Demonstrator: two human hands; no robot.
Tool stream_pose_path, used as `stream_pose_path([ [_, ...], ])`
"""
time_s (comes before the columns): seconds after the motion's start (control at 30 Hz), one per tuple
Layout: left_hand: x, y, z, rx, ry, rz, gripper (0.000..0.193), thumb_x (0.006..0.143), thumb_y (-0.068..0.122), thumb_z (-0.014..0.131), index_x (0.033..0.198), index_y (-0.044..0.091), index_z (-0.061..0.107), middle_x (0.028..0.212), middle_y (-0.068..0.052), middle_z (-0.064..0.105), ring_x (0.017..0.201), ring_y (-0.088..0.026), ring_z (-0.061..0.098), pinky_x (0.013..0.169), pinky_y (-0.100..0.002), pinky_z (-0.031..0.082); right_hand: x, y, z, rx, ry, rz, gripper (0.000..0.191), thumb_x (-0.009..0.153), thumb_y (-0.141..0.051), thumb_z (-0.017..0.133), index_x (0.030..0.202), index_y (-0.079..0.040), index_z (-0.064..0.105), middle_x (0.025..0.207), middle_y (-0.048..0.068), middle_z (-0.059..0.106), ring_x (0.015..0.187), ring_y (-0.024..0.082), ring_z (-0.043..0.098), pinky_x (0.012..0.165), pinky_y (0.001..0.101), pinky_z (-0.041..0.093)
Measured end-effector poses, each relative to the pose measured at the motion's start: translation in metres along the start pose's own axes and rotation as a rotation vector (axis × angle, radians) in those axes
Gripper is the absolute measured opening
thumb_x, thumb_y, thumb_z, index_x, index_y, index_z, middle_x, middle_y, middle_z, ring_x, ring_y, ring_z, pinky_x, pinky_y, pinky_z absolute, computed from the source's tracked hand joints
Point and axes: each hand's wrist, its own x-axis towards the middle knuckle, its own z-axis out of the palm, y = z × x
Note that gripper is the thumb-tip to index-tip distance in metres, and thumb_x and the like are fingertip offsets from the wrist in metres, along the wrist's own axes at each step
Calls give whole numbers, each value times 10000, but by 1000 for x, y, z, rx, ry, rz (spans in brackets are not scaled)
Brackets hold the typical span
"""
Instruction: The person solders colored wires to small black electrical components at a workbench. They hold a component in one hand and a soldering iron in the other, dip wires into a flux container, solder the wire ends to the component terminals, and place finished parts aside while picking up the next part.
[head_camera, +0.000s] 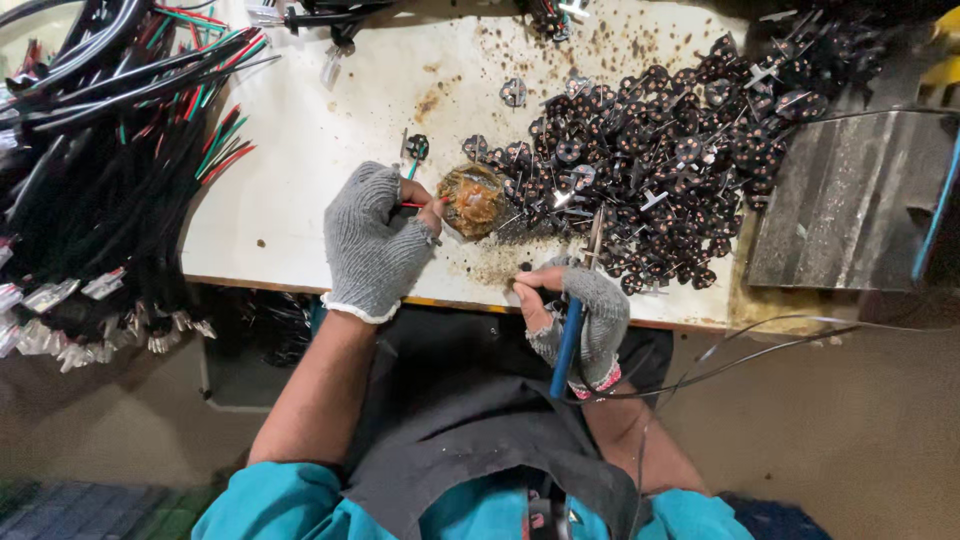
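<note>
A white worktable (300, 190), stained and speckled brown, is filling the upper view, its front edge running across the middle. Below it, a dull brown floor (860, 430) is spreading out, lying in soft, even light.

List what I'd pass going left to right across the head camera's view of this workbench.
Bundle of black cables → gloved left hand → brown blob → right hand holding a blue-handled soldering iron → grey metal block.
</note>
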Motion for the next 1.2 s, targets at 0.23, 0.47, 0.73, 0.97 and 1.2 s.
stream_pose_path([
  [0.23, -17, 29, -31, 109, -53, 70, 170, 780, 105, 824, 776, 74, 657, 773, -109, 575, 686, -261, 605, 631, -363, 478, -9, -2, -6, 11, 1, 26, 124, 848, -33, 823, 944, -63, 750, 902, 69, 769, 851, 206, 749, 827, 316, 567],
  [0.47, -56, 26, -45, -419, -751, -93, 177, 754, 186, 786, 752, 71, 652, 759, -53, 623, 719, -173, 619, 671, -306, 507, -28, 12, -5, -1, -83, -99, 378, 739, -218, 934, 1014, -40, 745, 967, 89, 768, 848, 217, 746, 774, 316, 573],
  [0.73, -84, 43, -10, -366, -612, -99, 168, 746, 178, 775, 800, 75, 654, 905, -101, 611, 820, -231, 626, 728, -321, 510, -28, -3, -22, 73, -92, 16, 211, 884, -163, 814, 1065, -75, 751, 1003, 86, 770, 886, 216, 756, 801, 311, 589],
  [0.97, -64, 39, -17, -357, -712, 134, 146, 771, 147, 780, 785, 101, 642, 862, -54, 669, 827, -241, 693, 739, -337, 543, -9, -13, -23, -208, -218, -130, 223, 797, -224, 746, 1012, -171, 779, 987, 145, 738, 993, 357, 685, 888, 430, 516],
  [1.2, -52, 17, -3, -204, -423, 60, 149, 766, 103, 792, 813, 87, 651, 879, -69, 662, 809, -248, 676, 721, -351, 546, -2, -9, -18, -114, -146, -113, 364, 831, -332, 863, 1127, -143, 770, 1072, 111, 741, 1041, 324, 696, 921, 420, 538],
])
